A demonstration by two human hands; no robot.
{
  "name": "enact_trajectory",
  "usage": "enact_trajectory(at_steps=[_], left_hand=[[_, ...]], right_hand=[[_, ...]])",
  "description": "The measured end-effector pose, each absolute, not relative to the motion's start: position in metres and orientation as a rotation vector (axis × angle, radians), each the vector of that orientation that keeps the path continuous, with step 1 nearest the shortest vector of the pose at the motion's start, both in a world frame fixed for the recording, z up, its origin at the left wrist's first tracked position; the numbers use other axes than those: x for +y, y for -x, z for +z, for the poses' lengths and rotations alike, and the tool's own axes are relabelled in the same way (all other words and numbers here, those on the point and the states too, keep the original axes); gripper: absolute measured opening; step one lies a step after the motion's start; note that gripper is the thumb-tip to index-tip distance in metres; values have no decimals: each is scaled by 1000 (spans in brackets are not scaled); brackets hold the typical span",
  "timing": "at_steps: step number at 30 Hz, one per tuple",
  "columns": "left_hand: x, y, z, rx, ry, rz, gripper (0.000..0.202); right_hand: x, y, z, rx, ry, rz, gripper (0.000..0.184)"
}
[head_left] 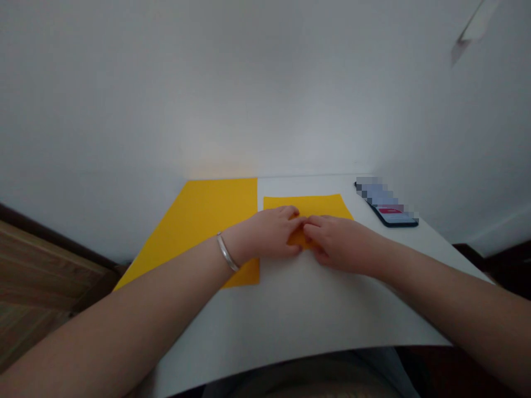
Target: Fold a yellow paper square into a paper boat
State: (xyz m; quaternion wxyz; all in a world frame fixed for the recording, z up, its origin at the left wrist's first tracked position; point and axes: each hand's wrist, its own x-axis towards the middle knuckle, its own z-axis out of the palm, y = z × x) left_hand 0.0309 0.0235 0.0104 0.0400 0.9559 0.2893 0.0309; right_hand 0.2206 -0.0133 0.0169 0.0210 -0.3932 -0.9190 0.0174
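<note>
A small sheet of yellow paper [307, 204] lies on the white table, partly covered by both hands. My left hand [274, 232], with a silver bangle [227, 252] at the wrist, rests over its left part, fingers bent and thumb at the near edge. From the other side, my right hand [340, 243] grips the paper's near edge with fingers curled and thumb below. The fingertips of both hands almost meet at the middle of the sheet. How the paper lies under the fingers is hidden.
A larger yellow sheet [203, 215] lies flat on the left of the white table [298, 315], beneath my left forearm. At the back right is a phone [392, 213] with its screen lit. A white wall [265, 99] rises behind the table. Wooden furniture [37, 276] stands at left.
</note>
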Motion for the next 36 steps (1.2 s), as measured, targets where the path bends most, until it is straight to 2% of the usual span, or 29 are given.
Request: enact_trajectory(at_steps=[5,19,26,31,36], left_hand=[[11,-29,14,939,-2989,161,52],[-7,-33,9,1128,-3132,206,20],[2,-39,-3,1256,-3170,499,21],[3,-38,-2,1273,-3186,810,15],[4,-36,0,1154,-3314,866,12]], right_hand=[[-16,-215,23,-2872,1185,-91,30],[-14,-219,24,-2704,1360,-192,18],[-10,-223,10,-2493,1278,-270,14],[-8,-218,6,-2384,1253,-297,8],[-11,-214,7,-2375,1264,-324,7]])
